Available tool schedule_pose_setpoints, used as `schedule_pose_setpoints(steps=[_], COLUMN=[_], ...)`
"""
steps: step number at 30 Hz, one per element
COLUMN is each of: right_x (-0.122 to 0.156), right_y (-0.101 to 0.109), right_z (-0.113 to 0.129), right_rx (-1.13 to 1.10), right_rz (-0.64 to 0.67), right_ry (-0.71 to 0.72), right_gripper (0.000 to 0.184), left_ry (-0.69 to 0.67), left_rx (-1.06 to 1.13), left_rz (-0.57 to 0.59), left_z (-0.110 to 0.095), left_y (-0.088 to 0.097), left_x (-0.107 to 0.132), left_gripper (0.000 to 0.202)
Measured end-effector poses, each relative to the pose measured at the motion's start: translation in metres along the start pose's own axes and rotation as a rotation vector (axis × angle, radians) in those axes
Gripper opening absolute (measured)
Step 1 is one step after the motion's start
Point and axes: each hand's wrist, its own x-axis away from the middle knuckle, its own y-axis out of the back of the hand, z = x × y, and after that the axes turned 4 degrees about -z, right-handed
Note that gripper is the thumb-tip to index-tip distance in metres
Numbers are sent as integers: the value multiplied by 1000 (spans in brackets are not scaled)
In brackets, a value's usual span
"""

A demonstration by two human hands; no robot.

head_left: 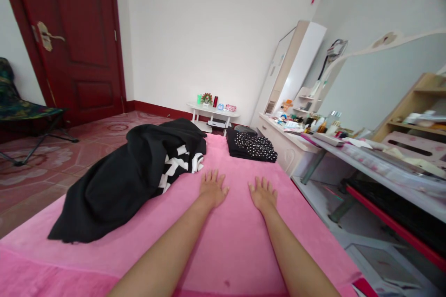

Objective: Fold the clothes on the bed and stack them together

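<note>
My left hand (213, 189) lies flat on a pink cloth cover (230, 246), fingers spread, holding nothing. My right hand (264, 193) rests flat on the same cover a little to the right, also with its fingers apart. Left of my left hand is a loose heap of black clothing (121, 181). A black-and-white patterned fabric (177, 167) shows at the heap's right side, close to my left fingertips but apart from them. Beyond my right hand sits a folded stack of black clothes (251, 146), its top piece dotted with white.
A white dressing table (278, 134) crowded with bottles runs along the right, under a mirror (390, 79). Past the cover's far end stands a small white table (213, 110) with small items. A folding chair (31, 111) and a red door (69, 41) are at left.
</note>
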Motion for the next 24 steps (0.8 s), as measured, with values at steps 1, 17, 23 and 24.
schedule_pose_setpoints(steps=[1,17,23,24], right_x=[4,18,10,9], right_y=[1,7,0,-1], right_z=[0,-10,-15,-16], right_rx=[-3,-17,-23,-28], right_rz=[-6,-25,-48,-53], right_ry=[3,70,86,86], right_gripper=[69,68,69,70], left_ry=[5,-6,-130,-210], left_rx=[-2,63,41,32], left_rz=[-1,-16,120,173], left_z=[-1,-1,4,8], left_y=[1,15,34,45], left_x=[7,37,55,60], left_gripper=[66,65,68,67])
